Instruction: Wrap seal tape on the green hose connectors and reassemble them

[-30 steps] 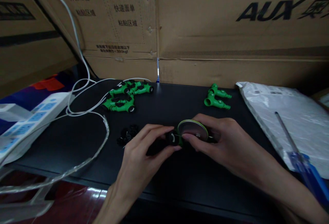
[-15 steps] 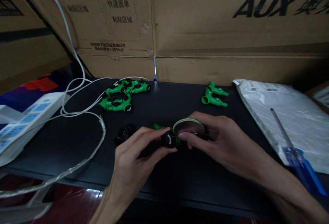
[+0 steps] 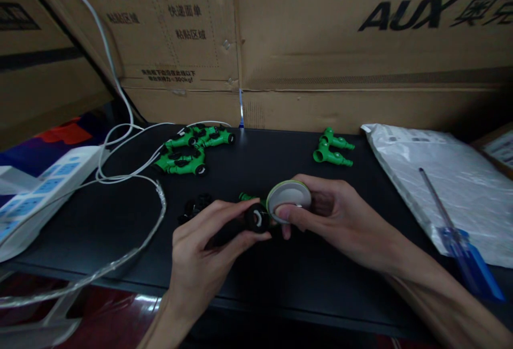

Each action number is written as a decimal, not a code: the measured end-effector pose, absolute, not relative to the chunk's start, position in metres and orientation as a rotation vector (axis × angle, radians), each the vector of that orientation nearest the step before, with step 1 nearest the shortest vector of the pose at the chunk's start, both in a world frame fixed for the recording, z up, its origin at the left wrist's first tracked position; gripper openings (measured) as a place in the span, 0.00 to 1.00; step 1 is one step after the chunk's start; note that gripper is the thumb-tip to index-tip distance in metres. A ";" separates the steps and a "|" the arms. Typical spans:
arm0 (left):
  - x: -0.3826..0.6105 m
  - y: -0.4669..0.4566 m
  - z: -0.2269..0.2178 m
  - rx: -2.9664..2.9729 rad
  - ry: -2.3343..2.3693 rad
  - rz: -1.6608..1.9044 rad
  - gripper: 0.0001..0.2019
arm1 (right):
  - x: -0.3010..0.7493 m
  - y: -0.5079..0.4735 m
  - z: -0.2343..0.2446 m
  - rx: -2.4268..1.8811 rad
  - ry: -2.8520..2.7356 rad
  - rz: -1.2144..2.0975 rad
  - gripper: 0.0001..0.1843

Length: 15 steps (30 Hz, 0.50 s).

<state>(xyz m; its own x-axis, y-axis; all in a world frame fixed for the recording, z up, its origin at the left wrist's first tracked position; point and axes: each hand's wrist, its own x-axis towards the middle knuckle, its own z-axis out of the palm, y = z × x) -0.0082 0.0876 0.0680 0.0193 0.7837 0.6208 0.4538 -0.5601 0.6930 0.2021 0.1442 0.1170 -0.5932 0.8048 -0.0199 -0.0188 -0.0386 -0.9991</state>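
Note:
Between its thumb and fingers, my left hand [image 3: 200, 247] grips a green plastic fitting by its black end cap [image 3: 256, 217], which has a pale mark. Part of a green piece [image 3: 246, 196] shows behind; whether it belongs to the held fitting is hard to see. My right hand [image 3: 336, 207] pinches a round disc [image 3: 289, 195] with a grey face and yellow-green rim, thumb on the face. The disc's edge is against or very near the fitting. Small black parts [image 3: 194, 207] lie just left of my left hand.
Green fittings with black parts [image 3: 188, 159] lie at the back left, plain green fittings [image 3: 332, 151] at the back right. A screwdriver [image 3: 460, 242] rests on a white plastic package [image 3: 433, 178]. A power strip [image 3: 48, 188] and white cables [image 3: 132, 178] occupy the left; cardboard [image 3: 304, 44] stands behind.
The disc has tilted so that its grey face shows more toward me. Both hands and the fitting have shifted slightly left.

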 end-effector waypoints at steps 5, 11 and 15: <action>-0.007 0.087 0.071 1.913 1.291 1.586 0.14 | 0.200 0.144 0.114 -0.854 -1.590 1.727 0.13; -0.002 0.089 0.069 1.733 1.230 1.556 0.17 | 0.196 0.143 0.111 -0.847 -1.469 1.760 0.15; -0.001 0.090 0.068 1.657 1.238 1.511 0.18 | 0.197 0.143 0.109 -0.847 -1.319 1.803 0.15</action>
